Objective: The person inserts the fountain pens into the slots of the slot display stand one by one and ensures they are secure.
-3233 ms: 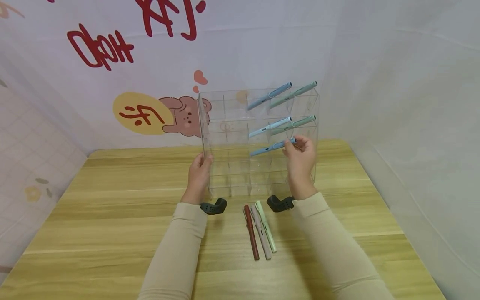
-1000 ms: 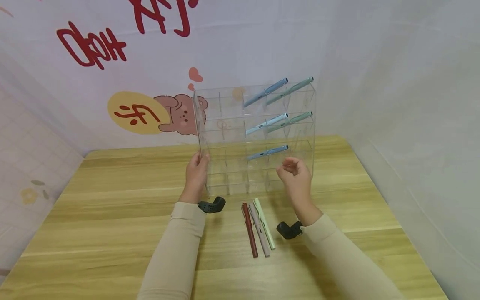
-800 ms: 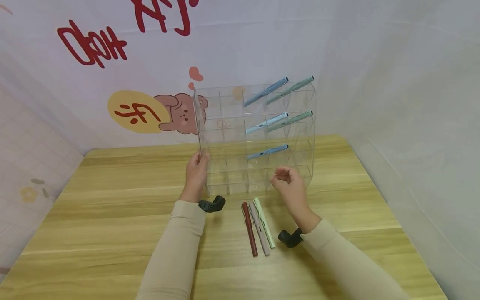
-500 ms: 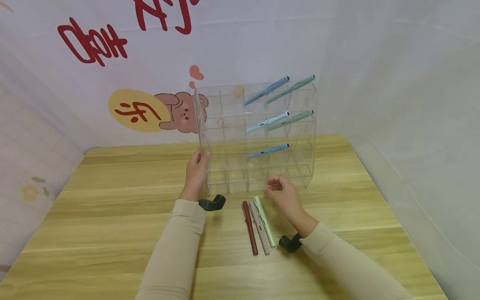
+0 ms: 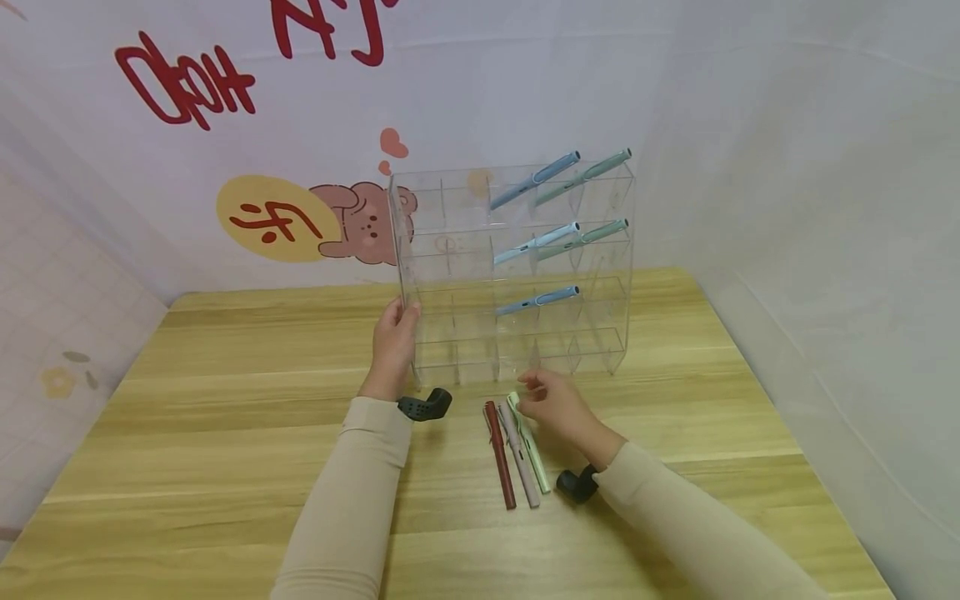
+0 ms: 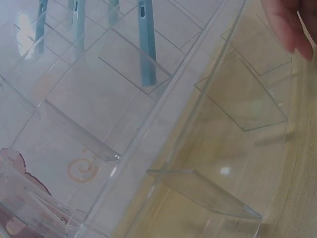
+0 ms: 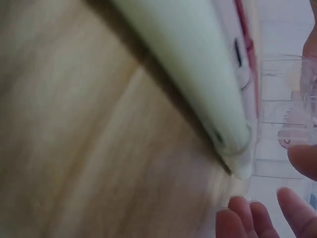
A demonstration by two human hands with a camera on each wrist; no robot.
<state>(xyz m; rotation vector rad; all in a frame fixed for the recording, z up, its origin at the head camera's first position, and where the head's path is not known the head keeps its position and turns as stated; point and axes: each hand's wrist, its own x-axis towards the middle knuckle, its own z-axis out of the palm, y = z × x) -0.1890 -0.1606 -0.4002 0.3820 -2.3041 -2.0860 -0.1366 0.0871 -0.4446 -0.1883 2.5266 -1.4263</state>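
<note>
My left hand (image 5: pixel 394 342) grips the left side panel of a clear acrylic pen rack (image 5: pixel 455 353), thumb in front. Over the table, my right hand (image 5: pixel 558 408) is at the cap end of a pale green pen (image 5: pixel 535 454), thumb and fingers apart. Close up in the right wrist view, that pale green pen (image 7: pixel 198 69) lies on the wood with the fingertips (image 7: pixel 241 208) beyond its cap. Beside it lie a mauve pen (image 5: pixel 523 467) and a dark red pen (image 5: pixel 502 467). Blue pens (image 5: pixel 537 301) and green pens (image 5: pixel 583 240) rest slanted in the rack.
The wooden table (image 5: pixel 225 467) reaches back to a white cloth backdrop (image 5: pixel 720 125) with red lettering and a cartoon bear (image 5: pixel 367 225). Another cloth hangs along the right. Black wrist cameras (image 5: pixel 426 406) sit on both wrists.
My right hand let go of the blue pen, now lying in the rack's third row, and came down and left to the pale green pen. My left hand keeps its grip.
</note>
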